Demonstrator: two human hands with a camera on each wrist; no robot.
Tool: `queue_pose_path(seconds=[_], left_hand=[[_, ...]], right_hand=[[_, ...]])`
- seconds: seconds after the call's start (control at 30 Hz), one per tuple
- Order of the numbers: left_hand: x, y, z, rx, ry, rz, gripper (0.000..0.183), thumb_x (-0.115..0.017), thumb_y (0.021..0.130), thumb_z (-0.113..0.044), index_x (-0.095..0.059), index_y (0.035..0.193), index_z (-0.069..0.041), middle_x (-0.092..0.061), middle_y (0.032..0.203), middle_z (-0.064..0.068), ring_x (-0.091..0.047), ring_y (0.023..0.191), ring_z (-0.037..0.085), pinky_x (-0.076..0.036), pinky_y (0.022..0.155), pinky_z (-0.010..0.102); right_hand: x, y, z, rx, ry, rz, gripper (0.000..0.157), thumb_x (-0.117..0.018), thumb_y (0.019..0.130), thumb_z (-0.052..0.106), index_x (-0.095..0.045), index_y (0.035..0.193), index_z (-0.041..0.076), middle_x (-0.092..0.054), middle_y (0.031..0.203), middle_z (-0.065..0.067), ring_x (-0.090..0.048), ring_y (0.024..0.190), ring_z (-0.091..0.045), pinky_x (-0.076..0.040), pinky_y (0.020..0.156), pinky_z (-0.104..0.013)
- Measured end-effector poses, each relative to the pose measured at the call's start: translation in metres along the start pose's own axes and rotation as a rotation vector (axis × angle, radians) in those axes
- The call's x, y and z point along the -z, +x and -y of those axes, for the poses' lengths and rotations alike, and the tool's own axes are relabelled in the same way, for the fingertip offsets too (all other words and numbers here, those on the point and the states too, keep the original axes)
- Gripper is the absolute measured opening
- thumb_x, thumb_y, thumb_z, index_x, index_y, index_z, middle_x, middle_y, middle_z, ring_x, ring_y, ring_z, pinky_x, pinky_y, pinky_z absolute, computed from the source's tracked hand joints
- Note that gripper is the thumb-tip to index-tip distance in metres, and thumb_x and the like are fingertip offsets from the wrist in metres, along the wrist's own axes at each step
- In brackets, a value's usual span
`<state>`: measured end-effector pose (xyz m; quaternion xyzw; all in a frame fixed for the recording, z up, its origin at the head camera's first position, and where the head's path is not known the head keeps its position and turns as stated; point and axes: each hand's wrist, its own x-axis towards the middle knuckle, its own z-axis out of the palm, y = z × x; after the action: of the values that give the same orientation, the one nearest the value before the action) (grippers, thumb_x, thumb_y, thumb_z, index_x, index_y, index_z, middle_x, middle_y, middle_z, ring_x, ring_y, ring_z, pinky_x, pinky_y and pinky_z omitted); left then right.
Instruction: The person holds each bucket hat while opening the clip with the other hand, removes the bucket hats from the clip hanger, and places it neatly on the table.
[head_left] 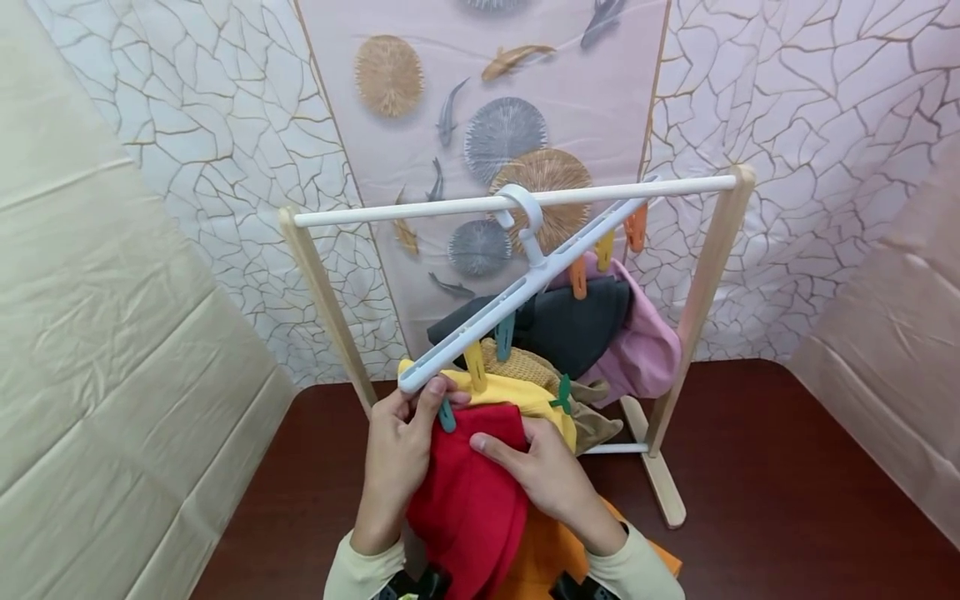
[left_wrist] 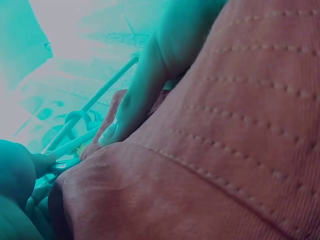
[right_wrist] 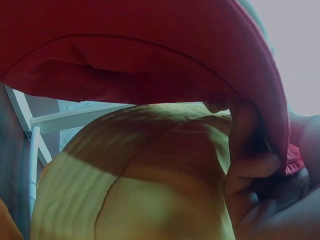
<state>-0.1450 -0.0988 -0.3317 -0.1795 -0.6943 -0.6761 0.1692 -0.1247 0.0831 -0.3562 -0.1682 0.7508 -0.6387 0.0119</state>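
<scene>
A red bucket hat (head_left: 471, 492) with rows of stitching hangs below the near end of a pale blue clip hanger (head_left: 517, 292). My right hand (head_left: 551, 471) pinches the hat's edge, thumb on top and fingers underneath; in the right wrist view those fingers (right_wrist: 250, 155) curl under the red brim. My left hand (head_left: 401, 446) is at the hanger's end, thumb and fingers pinching a teal clothespin (head_left: 447, 417) whose lower tip overlaps the red hat. The clothespin's upper part is hidden behind the thumb. Close behind hangs a yellow hat (head_left: 525, 398), beneath a yellow clothespin (head_left: 474, 367).
The hanger hooks over the white bar (head_left: 622, 193) of a wooden rack (head_left: 693, 308). Further along it hang a tan hat (head_left: 592, 417), a dark hat (head_left: 573, 325) and a pink hat (head_left: 645, 350). Orange cloth (head_left: 551, 554) lies on the dark brown table (head_left: 780, 483) below.
</scene>
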Motion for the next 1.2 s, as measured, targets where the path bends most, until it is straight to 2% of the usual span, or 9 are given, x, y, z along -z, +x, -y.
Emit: queue_pose_path(seconds=[0.23,0.47,0.67,0.83,0.93,1.0,1.1,1.13,1.2], left_hand=[[0.0,0.004,0.0,0.016,-0.05,0.012,0.025,-0.06,0.101,-0.025,-0.07,0.106,-0.003,-0.073,0.093,0.013,-0.073,0.088,0.026,-0.056,0.087,0.033],[0.011,0.003,0.002,0.135,-0.047,0.0,0.027,-0.061,0.1,-0.031,-0.069,0.11,-0.007,-0.072,0.081,0.015,-0.073,0.077,0.029,-0.057,0.085,0.034],[0.015,-0.003,0.014,0.106,-0.001,0.048,0.023,-0.058,0.102,-0.021,-0.062,0.122,-0.01,-0.073,0.089,0.013,-0.072,0.082,0.026,-0.058,0.082,0.033],[0.014,-0.019,0.033,0.055,-0.018,0.152,0.028,-0.042,0.107,-0.013,-0.051,0.134,-0.009,-0.073,0.102,0.015,-0.07,0.095,0.023,-0.055,0.085,0.031],[0.012,-0.031,0.043,0.016,-0.034,0.233,0.034,-0.033,0.108,-0.016,-0.048,0.137,-0.007,-0.069,0.113,0.017,-0.066,0.104,0.023,-0.052,0.089,0.031],[0.011,-0.038,0.049,-0.006,-0.013,0.31,0.037,-0.031,0.108,-0.019,-0.051,0.136,-0.007,-0.066,0.12,0.014,-0.064,0.109,0.021,-0.05,0.092,0.031],[0.009,-0.046,0.059,0.013,-0.046,0.467,0.038,-0.031,0.109,-0.022,-0.057,0.134,-0.008,-0.064,0.124,0.009,-0.061,0.113,0.019,-0.046,0.099,0.03],[0.007,-0.048,0.063,0.035,-0.099,0.521,0.038,-0.032,0.11,-0.022,-0.057,0.134,-0.007,-0.063,0.125,0.01,-0.06,0.112,0.019,-0.047,0.099,0.031],[0.005,-0.052,0.071,0.066,-0.152,0.58,0.034,-0.038,0.109,-0.022,-0.058,0.133,-0.007,-0.065,0.119,0.01,-0.062,0.108,0.018,-0.05,0.095,0.032]], right_hand=[[0.011,-0.011,-0.003,-0.045,-0.04,-0.028,0.028,-0.07,0.093,0.034,-0.073,0.108,0.011,-0.073,0.09,-0.005,-0.071,0.077,-0.022,-0.057,0.07,-0.031],[0.024,-0.03,-0.005,-0.067,-0.022,-0.054,0.022,-0.071,0.092,0.032,-0.074,0.105,0.015,-0.073,0.091,-0.004,-0.07,0.078,-0.024,-0.057,0.069,-0.033],[0.031,-0.042,0.002,-0.026,-0.02,-0.046,0.018,-0.07,0.094,0.028,-0.073,0.101,0.011,-0.071,0.083,-0.007,-0.07,0.07,-0.025,-0.058,0.065,-0.035],[0.04,-0.051,0.009,0.009,-0.035,-0.03,0.016,-0.07,0.094,0.025,-0.073,0.104,0.013,-0.073,0.088,-0.006,-0.071,0.072,-0.024,-0.058,0.067,-0.034],[0.047,-0.057,0.01,0.05,-0.062,-0.04,0.016,-0.071,0.093,0.023,-0.074,0.108,0.016,-0.074,0.093,-0.002,-0.071,0.077,-0.021,-0.058,0.07,-0.033],[0.052,-0.061,0.009,0.069,-0.091,-0.059,0.019,-0.072,0.092,0.023,-0.074,0.111,0.018,-0.075,0.097,0.0,-0.071,0.081,-0.019,-0.058,0.072,-0.032],[0.061,-0.068,0.007,0.046,-0.127,-0.106,0.021,-0.072,0.092,0.023,-0.073,0.113,0.019,-0.074,0.098,0.001,-0.07,0.081,-0.018,-0.058,0.07,-0.031],[0.065,-0.07,0.005,0.033,-0.138,-0.123,0.021,-0.072,0.092,0.022,-0.073,0.113,0.018,-0.074,0.098,0.001,-0.07,0.08,-0.018,-0.058,0.069,-0.032],[0.072,-0.075,0.002,0.007,-0.146,-0.159,0.021,-0.071,0.093,0.021,-0.073,0.113,0.016,-0.074,0.096,-0.001,-0.07,0.077,-0.02,-0.058,0.067,-0.032]])
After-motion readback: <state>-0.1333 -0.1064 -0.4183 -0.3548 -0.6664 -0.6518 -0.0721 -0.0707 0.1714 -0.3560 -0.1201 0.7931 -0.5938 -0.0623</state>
